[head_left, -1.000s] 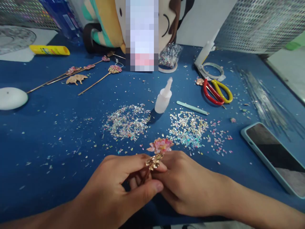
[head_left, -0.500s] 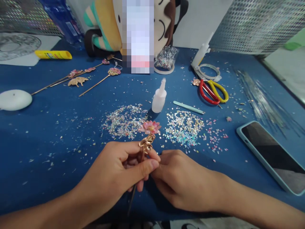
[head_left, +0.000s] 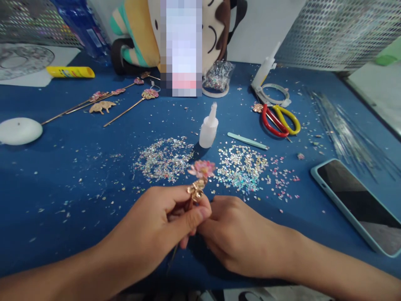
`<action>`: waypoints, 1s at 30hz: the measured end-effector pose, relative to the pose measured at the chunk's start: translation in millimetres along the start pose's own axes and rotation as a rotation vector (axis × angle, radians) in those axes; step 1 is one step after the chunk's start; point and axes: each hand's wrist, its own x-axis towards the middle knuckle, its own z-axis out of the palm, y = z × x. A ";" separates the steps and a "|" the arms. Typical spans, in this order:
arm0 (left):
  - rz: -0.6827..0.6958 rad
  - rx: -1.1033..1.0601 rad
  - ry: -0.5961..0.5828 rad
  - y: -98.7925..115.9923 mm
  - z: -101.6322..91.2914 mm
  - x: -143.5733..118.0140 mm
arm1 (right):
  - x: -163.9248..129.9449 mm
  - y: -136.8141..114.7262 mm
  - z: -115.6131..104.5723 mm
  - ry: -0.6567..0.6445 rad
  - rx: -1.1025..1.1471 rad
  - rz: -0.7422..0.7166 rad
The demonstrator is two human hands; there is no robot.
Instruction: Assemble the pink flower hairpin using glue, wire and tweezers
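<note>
My left hand [head_left: 175,217] is closed around the stem of a gold hairpin [head_left: 196,190], pinching it between thumb and fingers. A pink layered flower [head_left: 202,169] tops the pin, and its thin shaft slants down below my palm. Close against the left fingertips, my right hand [head_left: 238,236] is curled with its knuckles up. Whatever it grips is hidden beneath the fingers. Beyond the flower stands a white squeeze bottle [head_left: 208,131] with a narrow nozzle, between two scatterings of shiny chips [head_left: 164,161].
Teal tweezers [head_left: 247,141] lie behind the right-hand chips. Red-and-yellow-handled pliers [head_left: 275,121], thin wires [head_left: 341,129] and a phone [head_left: 357,205] are on the right. More flower hairpins [head_left: 125,110], a white oval object [head_left: 20,131] and a yellow tube [head_left: 70,72] lie left.
The flower and top of the hairpin have shifted slightly right and turned in my left fingers. My right hand has barely moved.
</note>
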 end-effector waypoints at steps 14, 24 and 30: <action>0.018 -0.010 0.026 -3.3 -5.1 4.0 | -3.7 5.4 6.4 0.159 -0.135 -0.087; 0.165 0.315 -0.005 2.3 0.3 7.4 | -2.3 3.5 3.4 0.047 -0.107 -0.088; 0.053 0.149 0.003 -2.8 0.4 8.2 | -3.4 3.3 0.5 0.024 -0.065 -0.074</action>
